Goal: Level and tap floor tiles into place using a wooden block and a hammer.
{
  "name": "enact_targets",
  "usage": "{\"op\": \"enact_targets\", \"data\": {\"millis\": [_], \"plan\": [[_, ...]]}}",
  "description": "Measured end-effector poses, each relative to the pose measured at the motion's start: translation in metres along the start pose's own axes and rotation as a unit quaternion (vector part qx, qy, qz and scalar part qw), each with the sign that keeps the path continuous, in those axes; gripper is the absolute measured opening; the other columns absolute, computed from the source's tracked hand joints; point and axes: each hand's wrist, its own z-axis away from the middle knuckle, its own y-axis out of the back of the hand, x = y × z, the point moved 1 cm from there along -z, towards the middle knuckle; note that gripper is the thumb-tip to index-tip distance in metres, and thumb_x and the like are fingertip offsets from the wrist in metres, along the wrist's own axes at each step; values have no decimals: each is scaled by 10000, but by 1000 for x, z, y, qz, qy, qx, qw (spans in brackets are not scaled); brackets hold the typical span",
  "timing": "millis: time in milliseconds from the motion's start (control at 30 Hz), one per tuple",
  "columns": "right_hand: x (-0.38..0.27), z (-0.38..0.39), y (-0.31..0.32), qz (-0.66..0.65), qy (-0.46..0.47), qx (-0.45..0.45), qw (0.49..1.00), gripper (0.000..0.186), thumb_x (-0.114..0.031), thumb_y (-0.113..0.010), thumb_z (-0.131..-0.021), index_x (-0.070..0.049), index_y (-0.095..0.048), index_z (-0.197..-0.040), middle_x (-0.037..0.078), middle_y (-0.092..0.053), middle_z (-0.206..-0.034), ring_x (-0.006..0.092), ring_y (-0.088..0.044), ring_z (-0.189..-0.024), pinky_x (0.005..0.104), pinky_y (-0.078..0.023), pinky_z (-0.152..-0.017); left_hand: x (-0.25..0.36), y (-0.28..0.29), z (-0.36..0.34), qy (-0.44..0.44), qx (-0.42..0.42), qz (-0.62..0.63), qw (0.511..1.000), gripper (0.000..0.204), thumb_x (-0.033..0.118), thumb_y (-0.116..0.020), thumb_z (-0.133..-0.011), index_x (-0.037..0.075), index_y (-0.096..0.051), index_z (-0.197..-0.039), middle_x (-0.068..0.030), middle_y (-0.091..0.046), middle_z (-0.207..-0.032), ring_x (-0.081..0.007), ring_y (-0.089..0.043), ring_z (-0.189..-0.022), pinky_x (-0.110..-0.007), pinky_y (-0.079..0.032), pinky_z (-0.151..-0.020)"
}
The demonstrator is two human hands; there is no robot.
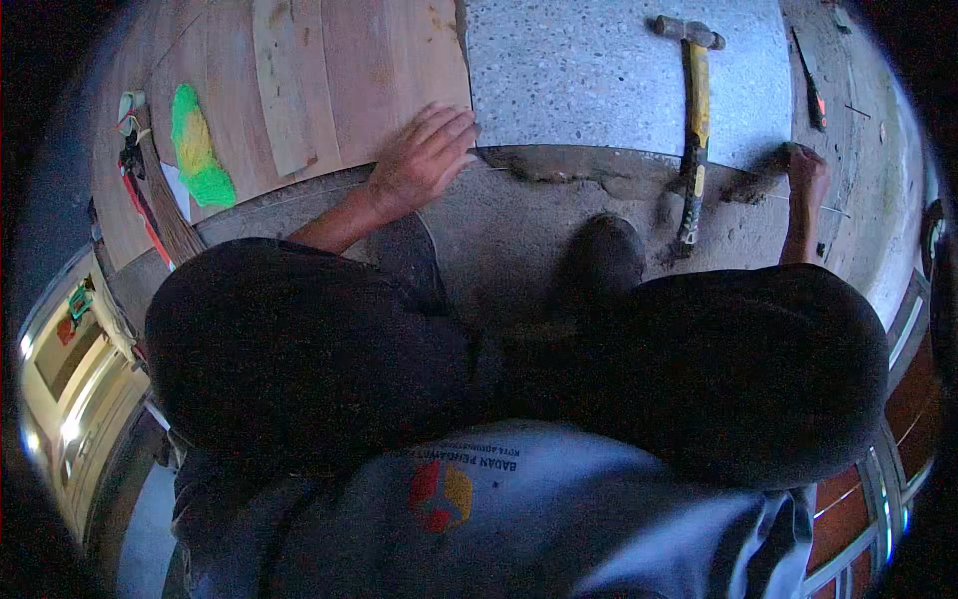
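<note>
My left hand (424,160) lies on the wood-look floor tiles (369,80), its fingers stretched toward the seam with a pale speckled tile (589,80). Its fingertips are at that tile's near left corner. At the speckled tile's near right corner, my right hand (808,175) is closed, beside a dark smear of mortar (753,185). What its fingers hold, if anything, is too dark to make out. Between my hands, nearer the right, a hammer (697,110) with a yellow and black handle lies across the speckled tile, its handle end reaching over the rough grey floor.
A bright green and yellow bundle (200,150) rests on the tiles at the left, next to a brown and red long-shaped item (160,200). Wet mortar (559,170) lines the speckled tile's near edge. A dark tool with an orange tip (813,85) lies at the far right.
</note>
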Motion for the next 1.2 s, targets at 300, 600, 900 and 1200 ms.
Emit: {"op": "enact_targets", "data": {"millis": [300, 600, 900, 1200], "plan": [[-6, 5, 4, -31, 38, -6, 999, 352, -345, -652, -907, -92, -793, -1108, 178, -769, -1031, 299, -744, -932, 416, -551, -851, -5, 5, 20, -26, -75, -102, 992, 501, 316, -657, -981, 123, -598, -1439, -53, -442, -1607, -310, -386, -1475, -622, -210, -1240], [-19, 15, 2, -39, -26, -3, 999, 339, -321, -625, -916, -36, -763, -1038, 246, -725, -984, 439, -706, -933, 459, -545, -794, -10, 21, 12, -96, -64, -79, 990, 399, 305, -677, -949, 85, -698, -1280, -98, -562, -1505, -321, -413, -1481, -705, -218, -1203], [-40, 28, 11, -27, 0, 44, 999, 310, -278, -648, -900, 1, -767, -965, 269, -716, -899, 445, -708, -870, 469, -548, -791, -10, 51, -20, -117, -88, -45, 988, 454, 311, -667, -958, 48, -652, -1328, -141, -574, -1464, -318, -454, -1429, -651, -255, -1208], [-46, 33, 20, -86, -14, 30, 996, 319, -259, -637, -888, 34, -755, -935, 270, -716, -854, 414, -716, -823, 464, -539, -764, -159, 104, -212, 110, -130, -97, 981, 746, 441, -585, -1009, -1, -357, -1564, -220, -340, -1640, -407, -283, -1531, -516, -220, -1262]]}}
